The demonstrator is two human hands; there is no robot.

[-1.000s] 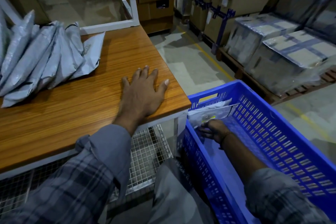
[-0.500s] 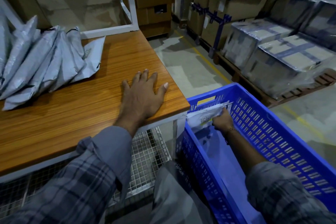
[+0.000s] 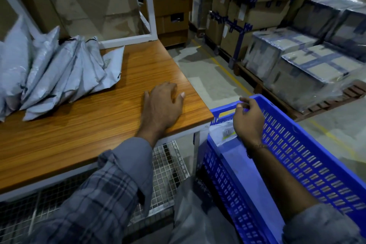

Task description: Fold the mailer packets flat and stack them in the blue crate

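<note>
Folded packet (image 3: pixel 221 133) lies in crate (image 3: pixel 297 156) beneath empty, loosely curled right hand (image 3: pixel 247 121); left hand (image 3: pixel 161 106) rests on table (image 3: pixel 79 130).

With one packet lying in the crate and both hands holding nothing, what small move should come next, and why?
Probably the left hand, resting on the table, should reach for the nearest grey mailer in the pile. The right hand is above the blue crate and holds nothing, and one packet lies inside.

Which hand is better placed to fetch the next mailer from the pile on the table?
Probably the left hand: it rests on the wooden table, on the same side as the grey mailer pile. The right hand is empty over the blue crate.
</note>
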